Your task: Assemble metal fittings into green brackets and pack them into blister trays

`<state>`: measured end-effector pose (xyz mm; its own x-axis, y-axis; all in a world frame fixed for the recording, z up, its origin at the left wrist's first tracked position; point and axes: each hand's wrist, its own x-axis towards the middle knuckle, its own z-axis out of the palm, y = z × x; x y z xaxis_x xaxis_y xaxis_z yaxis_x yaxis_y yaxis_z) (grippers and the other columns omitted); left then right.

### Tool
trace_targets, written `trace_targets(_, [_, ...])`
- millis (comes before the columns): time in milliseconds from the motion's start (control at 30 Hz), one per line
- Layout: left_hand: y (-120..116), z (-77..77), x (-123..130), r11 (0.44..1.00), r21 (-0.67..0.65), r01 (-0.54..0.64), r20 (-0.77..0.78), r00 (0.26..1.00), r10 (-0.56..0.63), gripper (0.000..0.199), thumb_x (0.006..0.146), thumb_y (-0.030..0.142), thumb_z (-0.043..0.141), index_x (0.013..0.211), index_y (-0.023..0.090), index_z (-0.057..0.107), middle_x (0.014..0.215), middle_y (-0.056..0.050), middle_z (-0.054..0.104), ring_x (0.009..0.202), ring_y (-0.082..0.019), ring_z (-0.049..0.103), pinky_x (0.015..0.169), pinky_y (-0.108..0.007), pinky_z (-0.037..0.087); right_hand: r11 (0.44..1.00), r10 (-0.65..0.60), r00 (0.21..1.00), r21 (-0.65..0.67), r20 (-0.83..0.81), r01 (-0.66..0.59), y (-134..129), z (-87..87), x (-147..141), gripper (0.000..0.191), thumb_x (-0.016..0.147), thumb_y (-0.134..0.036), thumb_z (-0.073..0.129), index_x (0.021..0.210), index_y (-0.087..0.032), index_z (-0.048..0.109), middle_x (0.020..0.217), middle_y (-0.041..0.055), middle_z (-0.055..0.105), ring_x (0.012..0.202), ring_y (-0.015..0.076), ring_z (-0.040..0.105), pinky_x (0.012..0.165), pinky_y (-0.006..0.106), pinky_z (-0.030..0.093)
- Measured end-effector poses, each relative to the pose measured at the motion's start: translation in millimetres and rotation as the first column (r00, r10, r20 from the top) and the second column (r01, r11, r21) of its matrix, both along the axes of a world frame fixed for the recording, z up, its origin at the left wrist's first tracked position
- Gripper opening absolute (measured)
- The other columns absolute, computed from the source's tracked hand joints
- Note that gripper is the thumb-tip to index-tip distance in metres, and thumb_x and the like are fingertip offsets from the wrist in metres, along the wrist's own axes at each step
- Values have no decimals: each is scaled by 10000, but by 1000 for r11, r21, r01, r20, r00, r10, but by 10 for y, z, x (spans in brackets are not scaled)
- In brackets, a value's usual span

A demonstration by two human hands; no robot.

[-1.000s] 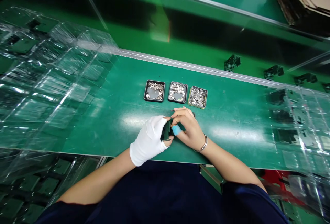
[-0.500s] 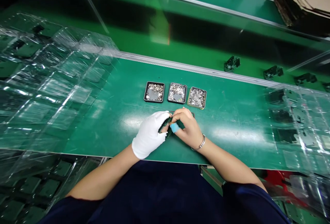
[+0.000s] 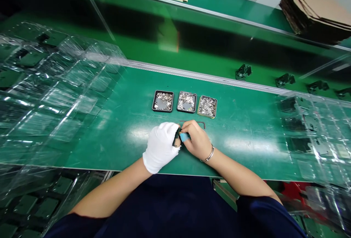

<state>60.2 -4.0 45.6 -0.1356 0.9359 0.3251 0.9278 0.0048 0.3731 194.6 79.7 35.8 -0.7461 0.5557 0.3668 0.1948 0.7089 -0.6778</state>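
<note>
Our left hand (image 3: 161,144), in a white glove that leaves the fingertips bare, curls in a closed grip, palm turned inward. Our right hand (image 3: 196,139) meets it, fingers bent and pinched together, blue wrap on the thumb. Both bare forearms angle inward from dark sleeves.

The tabletop (image 3: 241,121) is glossy green with whitish glare patches. At centre, the left hand's glove (image 3: 160,146) is plain white, the piece (image 3: 177,135) beside it dark green, the wrap (image 3: 184,136) on the right hand (image 3: 199,143) light blue, and the bracelet (image 3: 210,154) silver. Above them, the left tray (image 3: 162,111) is black, the middle tray (image 3: 187,112) dark-rimmed, the right tray (image 3: 206,116) yellowish-edged, all speckled with silvery bits (image 3: 207,105). The clothing (image 3: 170,205) at bottom is navy; the cardboard (image 3: 320,6) at upper right, tan.
</note>
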Motion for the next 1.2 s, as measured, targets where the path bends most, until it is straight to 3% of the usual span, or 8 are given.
trace_targets(233, [-30,-74,-40,999,17,27,255,967,-31,301,723,207,514,1019,170,473,966,-102,558,899,-261,555,785,-406,489,990,50,999,-129,4,-49,37,92,-30,156,826,-118,469,934,-228,494,959,55,580,918,177,577,809,334,503])
trace_targets(333, [-54,-26,-71,994,-19,109,431,898,-90,357,757,287,523,1083,163,444,1031,-110,550,951,-254,561,816,-400,487,988,31,999,-149,10,-30,22,98,-31,177,801,-106,463,927,-225,497,918,46,577,874,174,573,778,320,499])
trace_targets(433, [-53,55,-111,985,-123,117,551,834,-30,236,821,284,451,1038,192,466,996,-68,582,912,-213,583,810,-363,480,991,32,997,-130,68,-23,-3,92,-33,202,765,-96,463,924,-216,495,899,48,572,848,183,562,756,319,488])
trace_targets(600, [-1,127,-144,955,-286,77,535,840,93,105,775,215,463,871,204,506,802,-6,593,729,-183,564,685,-320,446,995,50,983,-98,178,-33,-25,117,-50,302,674,-54,441,929,-212,484,905,51,568,855,197,546,750,315,470])
trace_targets(933, [19,52,-125,966,-244,84,581,810,76,36,750,201,458,768,202,490,725,12,572,686,-168,560,643,-297,444,996,56,973,-86,226,-38,-75,126,-71,289,654,-47,436,896,-196,489,888,60,571,844,195,543,744,306,466])
trace_targets(1067, [9,42,-208,972,-208,108,622,782,47,173,805,271,467,935,194,551,925,-31,649,864,-197,620,777,-330,492,987,127,958,-127,257,-96,238,271,-30,137,828,-143,458,901,-200,559,904,41,631,833,167,583,766,284,471])
trace_targets(1200, [18,25,-350,991,-118,64,647,762,27,288,842,331,482,1080,184,552,1120,-65,632,1082,-211,587,965,-361,455,994,-45,892,112,450,-6,837,344,-106,193,879,-139,446,920,-180,630,955,65,659,909,202,580,886,345,432])
